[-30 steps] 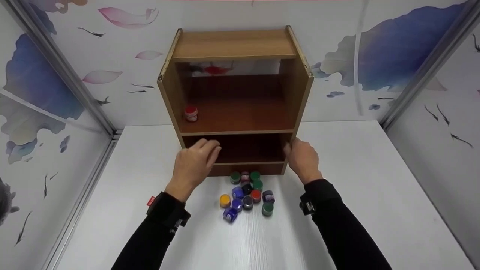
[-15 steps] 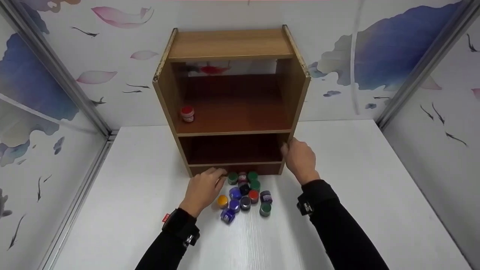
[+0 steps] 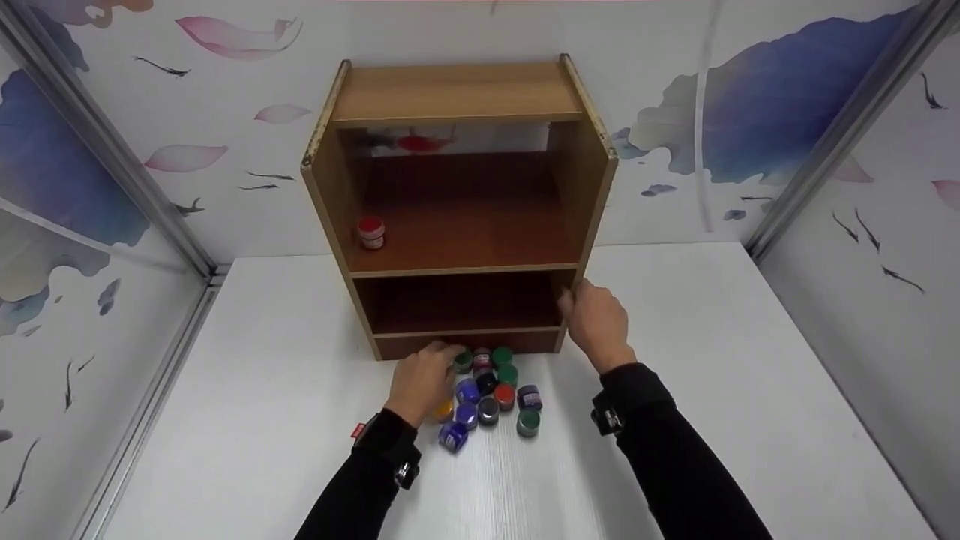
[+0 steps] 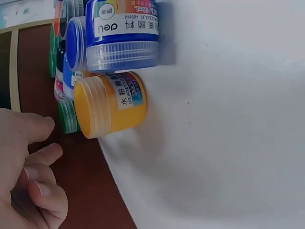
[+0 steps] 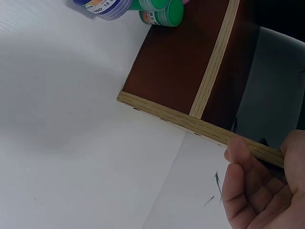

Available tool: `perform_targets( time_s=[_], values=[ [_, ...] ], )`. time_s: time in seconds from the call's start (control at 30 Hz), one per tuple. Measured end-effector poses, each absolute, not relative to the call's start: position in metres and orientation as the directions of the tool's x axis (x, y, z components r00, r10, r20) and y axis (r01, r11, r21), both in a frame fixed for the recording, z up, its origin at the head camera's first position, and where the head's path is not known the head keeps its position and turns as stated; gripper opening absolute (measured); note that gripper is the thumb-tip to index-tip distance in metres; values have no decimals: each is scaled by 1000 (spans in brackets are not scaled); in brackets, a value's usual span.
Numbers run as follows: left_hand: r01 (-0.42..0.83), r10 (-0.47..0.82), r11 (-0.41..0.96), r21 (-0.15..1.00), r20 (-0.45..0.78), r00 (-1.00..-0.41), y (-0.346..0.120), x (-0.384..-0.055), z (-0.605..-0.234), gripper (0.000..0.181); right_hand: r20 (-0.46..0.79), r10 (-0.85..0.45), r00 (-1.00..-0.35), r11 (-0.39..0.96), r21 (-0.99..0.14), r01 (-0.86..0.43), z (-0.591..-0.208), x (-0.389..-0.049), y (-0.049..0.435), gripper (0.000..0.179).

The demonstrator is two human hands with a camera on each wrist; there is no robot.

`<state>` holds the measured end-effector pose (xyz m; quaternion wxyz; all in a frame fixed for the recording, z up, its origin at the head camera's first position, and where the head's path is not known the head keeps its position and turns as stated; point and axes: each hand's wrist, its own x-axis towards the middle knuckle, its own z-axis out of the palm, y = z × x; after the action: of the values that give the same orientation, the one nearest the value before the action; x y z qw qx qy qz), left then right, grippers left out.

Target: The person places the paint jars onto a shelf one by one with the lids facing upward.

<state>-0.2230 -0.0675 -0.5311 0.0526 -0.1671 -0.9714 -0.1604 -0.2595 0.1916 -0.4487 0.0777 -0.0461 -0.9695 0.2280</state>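
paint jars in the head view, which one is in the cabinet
The red-lidded jar at the left side of the cabinet's upper compartment. The other jars, including another red one, are on the white table.

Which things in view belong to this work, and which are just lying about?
Seemingly in the job:
wooden shelf, its side gripped by the right hand
clustered paint jars, the left hand beside them
red-lidded jar on the shelf

Seemingly surroundings:
patterned walls
metal corner strips

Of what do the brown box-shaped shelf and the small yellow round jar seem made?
Brown box-shaped shelf: probably wood-based board, matte-looking; grain lines show along its edges.
Small yellow round jar: likely smooth plastic; its ribbed lid looks translucent.
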Motion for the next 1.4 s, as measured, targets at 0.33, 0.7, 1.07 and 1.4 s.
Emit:
perform_targets(
  time_s=[0.33, 0.7, 1.07, 1.4],
  values=[
    [338, 333, 927, 160, 55, -941, -50, -226, -530, 32, 141, 127, -982, 899, -435, 54, -449, -259, 192, 36],
    [344, 348, 927, 152, 1, -938, -54, -232, -528, 65, 146, 124, -982, 900, -433, 49, -448, -259, 191, 38],
    [308, 318, 933, 188, -23, -948, -60, -234, -530, 50, 132, 126, -983, 895, -442, 56, -451, -258, 191, 38],
    [313, 315, 938, 151, 11, -949, -62, -236, -528, 30, 129, 136, -982, 895, -441, 67, -451, -260, 191, 36]
  ],
)
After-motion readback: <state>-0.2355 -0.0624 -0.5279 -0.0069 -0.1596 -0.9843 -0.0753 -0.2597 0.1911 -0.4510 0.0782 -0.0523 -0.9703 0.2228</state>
